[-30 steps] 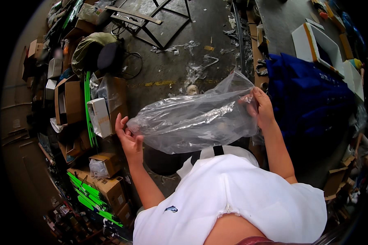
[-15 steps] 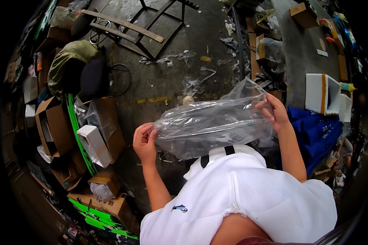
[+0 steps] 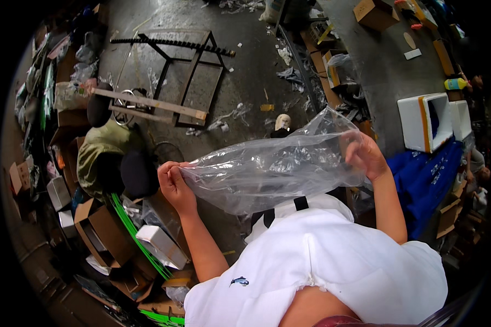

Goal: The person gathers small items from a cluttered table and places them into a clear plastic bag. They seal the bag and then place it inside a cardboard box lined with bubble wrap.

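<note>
Clear bag point(image 3: 267, 169) in pinched left fingers point(image 3: 171, 168), half-curled right fingers point(image 3: 357, 147) opposite, right hold unclear, blue material point(image 3: 434, 117) inside white foam box point(image 3: 412, 125)

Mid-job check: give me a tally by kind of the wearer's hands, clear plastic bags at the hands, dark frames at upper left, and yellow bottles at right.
Left hand and right hand: 2
Clear plastic bag: 1
Dark frame: 1
Yellow bottle: 1
Total: 5

Counted: one left hand point(image 3: 175, 183), one right hand point(image 3: 367, 156), one held clear plastic bag point(image 3: 267, 171), one black metal frame point(image 3: 190, 89), two wooden slats point(image 3: 147, 102), one yellow bottle point(image 3: 455, 84), two white foam boxes point(image 3: 414, 125) at right.
</note>
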### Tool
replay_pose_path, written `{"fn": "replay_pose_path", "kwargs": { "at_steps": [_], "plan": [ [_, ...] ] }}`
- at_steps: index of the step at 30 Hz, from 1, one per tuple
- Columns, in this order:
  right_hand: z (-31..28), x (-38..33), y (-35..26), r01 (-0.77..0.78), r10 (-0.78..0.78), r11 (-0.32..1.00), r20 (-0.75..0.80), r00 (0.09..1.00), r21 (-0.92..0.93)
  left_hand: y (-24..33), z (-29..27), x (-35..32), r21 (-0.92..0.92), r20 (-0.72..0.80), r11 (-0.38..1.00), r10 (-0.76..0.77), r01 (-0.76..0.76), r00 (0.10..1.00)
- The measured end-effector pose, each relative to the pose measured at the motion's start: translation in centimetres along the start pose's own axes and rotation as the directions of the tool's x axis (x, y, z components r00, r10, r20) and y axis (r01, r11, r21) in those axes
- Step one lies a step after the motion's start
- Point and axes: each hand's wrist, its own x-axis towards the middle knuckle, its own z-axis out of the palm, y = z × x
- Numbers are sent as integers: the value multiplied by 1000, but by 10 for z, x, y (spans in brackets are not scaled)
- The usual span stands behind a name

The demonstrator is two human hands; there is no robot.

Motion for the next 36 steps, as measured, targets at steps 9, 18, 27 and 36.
{"fn": "replay_pose_path", "kwargs": {
  "at_steps": [9, 18, 27, 36],
  "plan": [
    [-31, 115, -81, 200, -197, 979, 63, 978, -50, 87, 101, 154, 372, -198, 846, 473, -381, 858],
    [14, 232, -182, 337, -324, 930, 104, 940, -149, 154, 296, 187, -105, 481, 957, 286, -269, 829],
    [25, 360, -195, 599, -538, 590, 289, 792, -542, 119, 396, 311, 244, 539, 893, 199, -378, 818],
    [-10, 441, -250, 353, -506, 533, 45, 861, -769, 160, 415, 490, -2, 371, 931, 340, -365, 864]
  ]
}}
